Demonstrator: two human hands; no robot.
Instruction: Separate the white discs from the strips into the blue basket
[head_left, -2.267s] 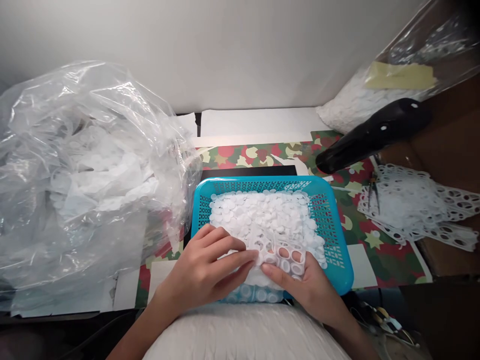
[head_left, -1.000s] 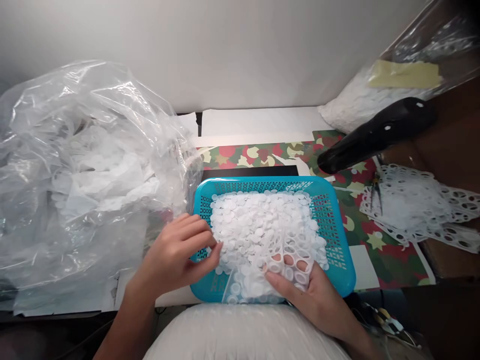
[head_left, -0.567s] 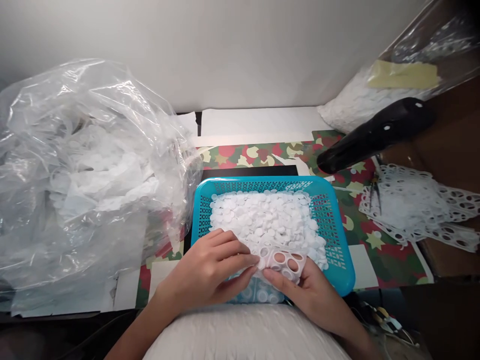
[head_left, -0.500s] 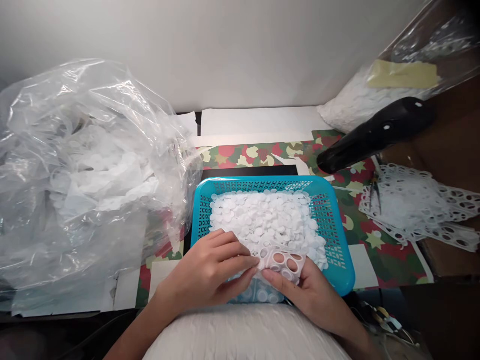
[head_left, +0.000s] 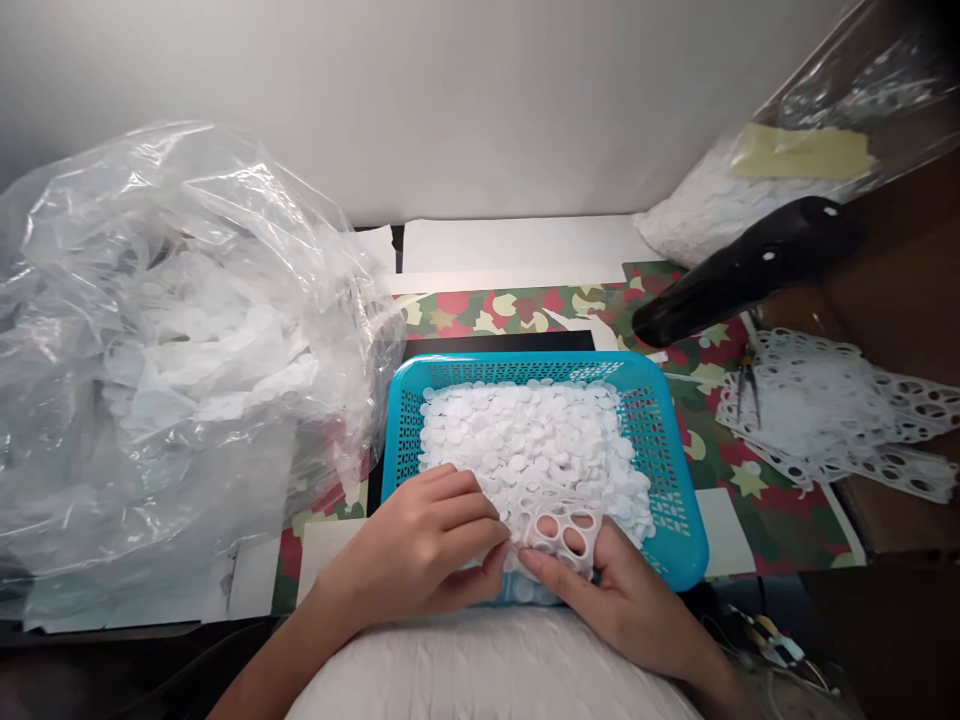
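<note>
Sheet (head_left: 562, 535) with holes is gripped by the right hand (head_left: 616, 588); left hand (head_left: 424, 545) bunches at its edge, hold unclear, over 1 blue basket (head_left: 688, 500) of discs (head_left: 517, 430).

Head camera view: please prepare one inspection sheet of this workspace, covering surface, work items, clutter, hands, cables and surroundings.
Surface: red, green and cream patterned paper, with white paper sheets.
Work items: turquoise perforated plastic basket, holding many small white round discs; thin white sheet with round holes.
Clutter: crumpled clear plastic bag at left; pile of white holed sheets at right.
Hands: right hand holds the thin sheet; left hand pinches close to its edge, exact contact unclear.
Cables: thin pale strands at lower right, too indistinct to identify.
Surroundings: plain light-grey wall behind.
</note>
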